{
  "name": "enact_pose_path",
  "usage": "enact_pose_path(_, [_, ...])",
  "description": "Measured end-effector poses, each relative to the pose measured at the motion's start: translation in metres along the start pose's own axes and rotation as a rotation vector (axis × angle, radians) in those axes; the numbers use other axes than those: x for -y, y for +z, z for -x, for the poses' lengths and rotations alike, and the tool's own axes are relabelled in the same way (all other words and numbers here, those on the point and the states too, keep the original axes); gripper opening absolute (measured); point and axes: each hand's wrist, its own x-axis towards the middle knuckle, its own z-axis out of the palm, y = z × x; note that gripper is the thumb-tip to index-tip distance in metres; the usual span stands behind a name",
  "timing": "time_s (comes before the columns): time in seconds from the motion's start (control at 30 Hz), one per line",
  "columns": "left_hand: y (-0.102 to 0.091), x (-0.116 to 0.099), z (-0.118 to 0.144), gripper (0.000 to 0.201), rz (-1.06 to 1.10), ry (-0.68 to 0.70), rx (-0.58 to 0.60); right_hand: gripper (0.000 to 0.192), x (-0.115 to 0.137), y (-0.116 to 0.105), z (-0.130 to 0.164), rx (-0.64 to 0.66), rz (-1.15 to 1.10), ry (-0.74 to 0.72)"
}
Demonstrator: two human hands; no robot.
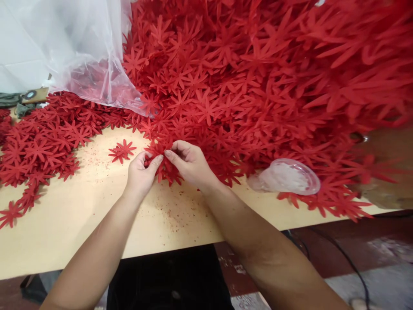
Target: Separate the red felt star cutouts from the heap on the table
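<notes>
Both hands meet at the front edge of a big heap of red flower-shaped cutouts (206,103). Between them is a red flower cutout (157,148), pinched by thumb and fingers from either side. My left hand (142,172) grips its left part, fingers closed. On the other side my right hand (189,161) holds it with thumb and forefinger pressed together. Part of the piece is hidden by the fingers and blends into the red behind. A loose red flower cutout (122,150) lies on the table just left of my hands.
Another pile of red flowers (48,142) covers the table's left side. A clear plastic bag (97,64) stands behind it. Right of my right arm, a clear plastic tub (287,176) lies tipped among flowers. Red specks dot the wooden table (155,228). A black cable (348,258) hangs below its edge.
</notes>
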Motion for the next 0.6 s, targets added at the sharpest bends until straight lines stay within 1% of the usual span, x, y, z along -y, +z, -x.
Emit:
enact_pose_path(0.1, [-0.0002,-0.0011,0.0011,0.032,-0.018,0.042,0.018,0.045,0.0014,-0.0014,0.0004,-0.05,0.074,-0.01])
enact_pose_path(0.2, [-0.0021,-0.0037,0.0023,0.029,-0.053,0.143,-0.03,0.048,0.0012,-0.0028,0.0,-0.088,0.078,-0.003])
enact_pose_path(0.27, [-0.0033,-0.0053,0.003,0.032,-0.103,0.203,-0.063,0.049,0.0007,-0.0023,-0.0004,-0.079,0.044,0.01])
enact_pose_path(0.33, [-0.0036,-0.0057,0.0037,0.029,-0.144,0.226,-0.042,0.049,0.0003,-0.0007,-0.0008,-0.047,0.004,0.03])
enact_pose_path(0.4, [-0.003,-0.0048,0.004,0.021,-0.154,0.202,0.015,0.05,0.0005,0.0012,-0.0011,-0.006,-0.023,0.047])
enact_pose_path(0.47, [-0.0022,-0.0036,0.0036,0.013,-0.137,0.152,0.038,0.051,0.0012,0.0019,-0.0013,0.024,-0.048,0.051])
enact_pose_path(0.53, [-0.0023,-0.0032,0.0024,0.01,-0.095,0.107,-0.002,0.051,0.0017,0.0005,-0.0019,0.031,-0.068,0.038])
enact_pose_path(0.6, [-0.0035,-0.0037,0.0005,0.01,-0.026,0.087,-0.058,0.05,0.0003,-0.0039,-0.0032,-0.007,-0.07,0.011])
